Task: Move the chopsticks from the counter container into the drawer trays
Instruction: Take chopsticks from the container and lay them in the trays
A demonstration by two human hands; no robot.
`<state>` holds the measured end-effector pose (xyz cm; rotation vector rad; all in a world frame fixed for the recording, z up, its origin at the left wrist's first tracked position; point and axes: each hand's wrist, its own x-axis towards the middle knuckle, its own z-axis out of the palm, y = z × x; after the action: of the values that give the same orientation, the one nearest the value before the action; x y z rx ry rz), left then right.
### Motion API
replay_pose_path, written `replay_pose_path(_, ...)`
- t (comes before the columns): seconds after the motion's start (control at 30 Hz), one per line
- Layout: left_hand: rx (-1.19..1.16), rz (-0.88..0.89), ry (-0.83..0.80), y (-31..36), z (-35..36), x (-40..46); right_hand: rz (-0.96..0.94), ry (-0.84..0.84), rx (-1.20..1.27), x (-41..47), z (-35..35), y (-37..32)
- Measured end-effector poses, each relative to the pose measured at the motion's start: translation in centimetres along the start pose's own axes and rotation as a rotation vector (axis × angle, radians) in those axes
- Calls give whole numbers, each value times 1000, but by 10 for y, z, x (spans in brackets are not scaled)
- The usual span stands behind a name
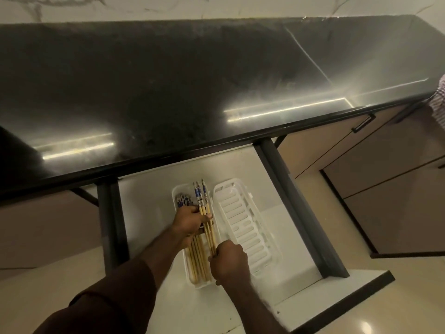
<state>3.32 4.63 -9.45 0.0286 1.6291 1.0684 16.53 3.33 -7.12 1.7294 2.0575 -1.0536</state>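
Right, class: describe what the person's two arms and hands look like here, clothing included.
Both hands are bare: no gloves, rings or watch show. The left hand comes from a dark brown sleeve pushed up to mid-forearm. The right hand has a bare forearm, with no sleeve in view.

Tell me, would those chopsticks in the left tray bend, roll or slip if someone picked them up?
The chopsticks look like straight thin wood, so probably stiff and light. Being slender sticks, they would likely roll or scatter if loose, though the left tray walls keep them together. The left hand and right hand both grip a few, which suggests single sticks slip easily.
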Motion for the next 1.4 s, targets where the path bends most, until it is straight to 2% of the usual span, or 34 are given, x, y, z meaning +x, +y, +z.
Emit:
replay_pose_path(0.23, -19, 15, -43, -14, 0, -5, -45, 11, -139, -12, 1, 3)
replay_pose_path(0.47, 41, 9, 64, -17, 1, -2, -33, 8, -172, -9, 1, -3)
replay_pose_path(0.73, 314, 34, 177, -23, 13, 9, -57, 17, -238, 6, 16, -17)
replay_pose_path(0.97, 657, 159, 277, -16, 19, -4, -33, 7, -208, 9, 26, -17)
replay_pose_path(1.13, 800, 258, 272, -20, 19, -6, 43, 10, -139, 12, 27, -15)
replay_pose_path(1.4, 941, 325, 228, -22, 18, -6, 39, -25, -187, 11, 29, -11)
